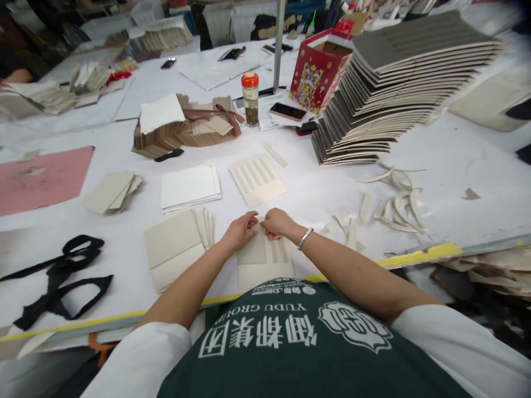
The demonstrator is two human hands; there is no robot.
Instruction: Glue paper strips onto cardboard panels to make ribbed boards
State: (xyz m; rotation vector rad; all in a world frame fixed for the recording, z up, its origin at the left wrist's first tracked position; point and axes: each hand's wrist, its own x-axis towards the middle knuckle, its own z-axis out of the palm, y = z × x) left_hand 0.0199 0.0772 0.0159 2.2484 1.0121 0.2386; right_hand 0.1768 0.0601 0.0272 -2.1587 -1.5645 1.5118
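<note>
A cream panel (265, 272) with narrow raised strips on its right part lies at the table's front edge, close to my body. At its top edge my left hand (240, 229) is closed, thumb and fingers pinched together. Right beside it, my right hand (279, 222), with a bangle on the wrist, is curled into a pinch over the panel. What lies between the fingertips is too small to make out. Just beyond sits another cream panel (258, 179) with parallel strips. Left of my left hand are larger cream sheets (174, 249) and a stack of white sheets (189, 187).
Loose cream strips (400, 204) lie to the right, below a tall leaning stack of grey panels (398, 83). Black scissors (62, 282) rest at the left. Farther back stand a bottle (250, 99), a phone (287, 111), a red box (317, 72) and a tied brown bundle (186, 124).
</note>
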